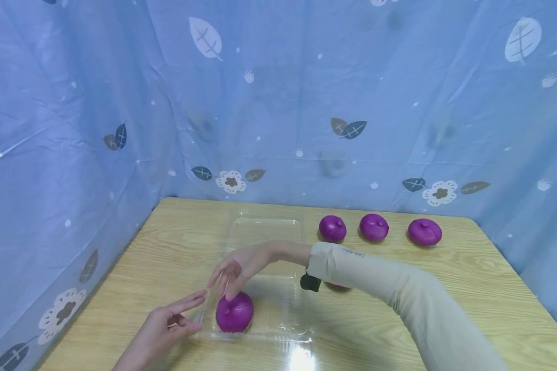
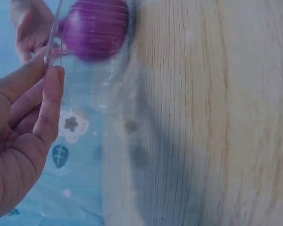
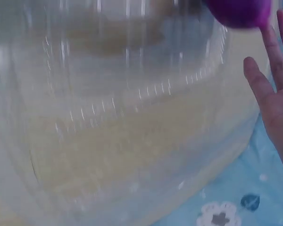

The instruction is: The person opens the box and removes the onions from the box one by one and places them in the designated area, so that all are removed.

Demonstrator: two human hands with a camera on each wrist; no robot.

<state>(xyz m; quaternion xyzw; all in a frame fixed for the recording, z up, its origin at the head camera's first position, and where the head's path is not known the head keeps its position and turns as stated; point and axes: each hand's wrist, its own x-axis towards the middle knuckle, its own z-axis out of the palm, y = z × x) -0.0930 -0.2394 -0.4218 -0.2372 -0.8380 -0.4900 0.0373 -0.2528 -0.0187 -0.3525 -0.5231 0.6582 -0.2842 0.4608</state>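
Observation:
A clear plastic clamshell container (image 1: 278,330) lies open on the table. One purple onion (image 1: 234,313) sits in its front left part, and it shows through the clear wall in the left wrist view. My left hand (image 1: 160,330) pinches the container's left edge between thumb and fingers; the left wrist view shows the same hand (image 2: 23,117) on the thin plastic edge. Above the onion is my right hand (image 1: 246,265), reaching across from the right. In the right wrist view the fingers of that hand (image 3: 278,103) are spread, one fingertip at the onion's stem end.
Along the back right of the table stand three more purple onions (image 1: 332,228) (image 1: 374,227) (image 1: 424,232). Another onion (image 1: 339,285) is mostly hidden under the right sleeve. The container's lid (image 1: 265,226) extends toward the back. A blue patterned curtain (image 1: 278,103) encloses the wooden table.

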